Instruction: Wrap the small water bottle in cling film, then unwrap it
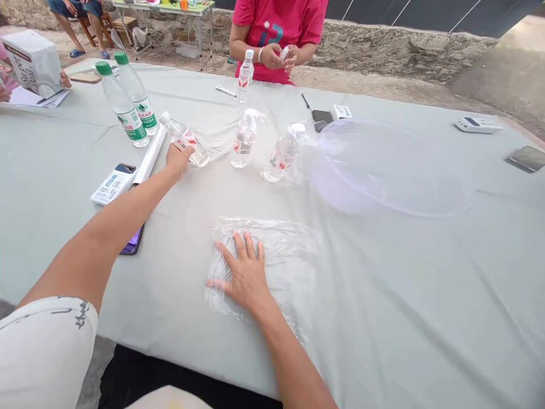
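Note:
My left hand (pixel 177 158) reaches far across the table and is closed around a small clear water bottle (pixel 188 140) with a red-and-white label, tilted on its side. My right hand (pixel 244 275) lies flat with fingers spread on a sheet of clear plastic film (pixel 284 250) near the front of the grey tablecloth (pixel 383 295). Two more small bottles wrapped in plastic, one upright (pixel 244 140) and one leaning (pixel 283 153), stand beyond the sheet.
Two green-capped bottles (pixel 128 102), a white roll (pixel 150 155), a white device (pixel 113 183) and a phone (pixel 133 242) sit at left. A large clear bowl (pixel 383 165) lies at right. A person in a red shirt (pixel 279 28) sits opposite.

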Demonstrator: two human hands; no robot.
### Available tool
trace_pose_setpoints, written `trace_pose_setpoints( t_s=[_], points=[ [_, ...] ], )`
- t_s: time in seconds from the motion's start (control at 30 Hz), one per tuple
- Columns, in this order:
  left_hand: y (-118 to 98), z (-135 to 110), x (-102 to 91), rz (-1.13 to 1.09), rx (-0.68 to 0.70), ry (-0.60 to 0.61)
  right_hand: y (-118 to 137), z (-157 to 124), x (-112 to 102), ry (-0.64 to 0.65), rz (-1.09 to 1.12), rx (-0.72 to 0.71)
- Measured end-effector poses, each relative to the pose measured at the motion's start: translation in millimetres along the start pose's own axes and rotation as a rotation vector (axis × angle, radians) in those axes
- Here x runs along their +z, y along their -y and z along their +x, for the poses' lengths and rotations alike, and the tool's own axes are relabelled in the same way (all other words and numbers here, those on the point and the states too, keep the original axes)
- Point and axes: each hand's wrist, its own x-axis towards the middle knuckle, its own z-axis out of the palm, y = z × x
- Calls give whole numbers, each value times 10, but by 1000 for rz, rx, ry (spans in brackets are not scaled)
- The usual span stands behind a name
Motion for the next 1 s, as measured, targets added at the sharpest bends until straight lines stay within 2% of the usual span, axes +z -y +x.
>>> trace_pose_setpoints(
  t_s=[0.13,0.2,0.27,0.37,0.47,0.53,0.63,0.8,1.0],
  points=[
    [213,-715,-414,-156,-157,152,51,20,-41,5,-8,12],
    [219,-1076,-590,-245,-179,283,71,30,-57,11,-10,18],
    [153,-1422,-688,-339,-191,452,91,39,-65,16,-14,20],
    [26,-1871,-651,-418,-197,707,123,50,-64,25,-13,24],
    [17,-2154,-470,-375,-213,947,141,52,-58,16,40,48],
    [94,-2228,-360,-278,-221,1055,141,48,-59,7,101,70],
    [248,-2198,-312,-128,-236,1091,139,44,-71,27,173,78],
    [333,-2007,-503,-39,-296,1046,114,65,-110,106,134,101],
    [323,-1908,-694,95,-372,1017,-50,62,-285,127,130,11]
  ],
)
